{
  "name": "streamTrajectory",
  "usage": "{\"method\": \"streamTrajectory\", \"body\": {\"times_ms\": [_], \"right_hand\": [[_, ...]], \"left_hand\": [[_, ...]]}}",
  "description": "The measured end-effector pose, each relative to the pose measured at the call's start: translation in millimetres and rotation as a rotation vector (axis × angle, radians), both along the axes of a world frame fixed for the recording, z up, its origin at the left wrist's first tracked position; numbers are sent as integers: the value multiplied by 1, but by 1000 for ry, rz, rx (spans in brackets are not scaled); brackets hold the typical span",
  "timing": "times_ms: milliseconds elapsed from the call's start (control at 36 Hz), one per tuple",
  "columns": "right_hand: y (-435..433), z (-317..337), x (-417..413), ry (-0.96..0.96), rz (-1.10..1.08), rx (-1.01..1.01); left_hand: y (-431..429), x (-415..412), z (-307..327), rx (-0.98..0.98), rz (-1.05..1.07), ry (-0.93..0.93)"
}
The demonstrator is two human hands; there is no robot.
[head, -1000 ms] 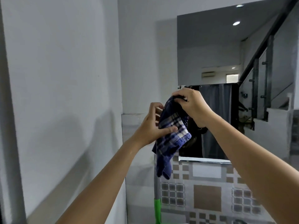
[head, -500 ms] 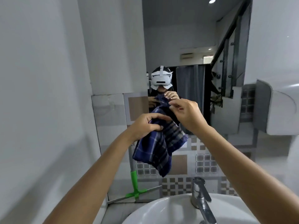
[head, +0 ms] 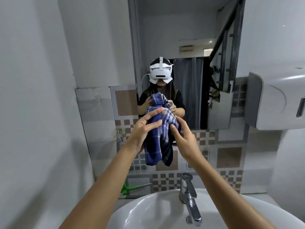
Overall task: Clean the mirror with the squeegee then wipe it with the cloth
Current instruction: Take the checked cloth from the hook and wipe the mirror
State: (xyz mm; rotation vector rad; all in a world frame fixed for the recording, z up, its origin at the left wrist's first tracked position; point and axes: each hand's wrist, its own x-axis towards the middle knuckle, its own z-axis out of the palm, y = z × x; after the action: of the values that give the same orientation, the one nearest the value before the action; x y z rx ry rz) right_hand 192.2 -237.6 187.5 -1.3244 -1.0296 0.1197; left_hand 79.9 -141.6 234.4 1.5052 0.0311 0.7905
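Note:
A blue plaid cloth (head: 158, 142) hangs bunched between both hands, in front of the lower part of the wall mirror (head: 186, 38). My left hand (head: 145, 128) grips it from the left with fingers laid over the top. My right hand (head: 183, 136) presses it from the right. The mirror reflects a person with a white headset holding the same cloth. The squeegee (head: 132, 188), green head and grey handle, lies behind the sink's left side against the tiled wall, untouched.
A white sink (head: 148, 210) with a chrome tap (head: 189, 195) sits directly below my arms. A grey-white wall dispenser (head: 277, 103) juts out on the right. A plain wall closes in on the left.
The view has tilted down and shifted so the sink, tap and mirror are centred. Both hands have regripped the cloth, bunching it tighter lower in front of the mirror.

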Motion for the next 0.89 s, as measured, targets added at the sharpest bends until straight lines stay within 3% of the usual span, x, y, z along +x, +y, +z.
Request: {"method": "streamTrajectory", "body": {"times_ms": [194,306,417,694,889], "right_hand": [[-1,0,20,175,213,164],[-6,1,39,81,212,100],[-6,3,61,-5,195,-3],[7,21,85,-171,188,-77],[28,88,106,-257,53,52]], "left_hand": [[4,2,3,110,-22,113],[15,0,3,236,59,215],[23,-1,-12,151,93,251],[36,25,-39,-102,391,6],[58,49,34,208,349,-98]]}}
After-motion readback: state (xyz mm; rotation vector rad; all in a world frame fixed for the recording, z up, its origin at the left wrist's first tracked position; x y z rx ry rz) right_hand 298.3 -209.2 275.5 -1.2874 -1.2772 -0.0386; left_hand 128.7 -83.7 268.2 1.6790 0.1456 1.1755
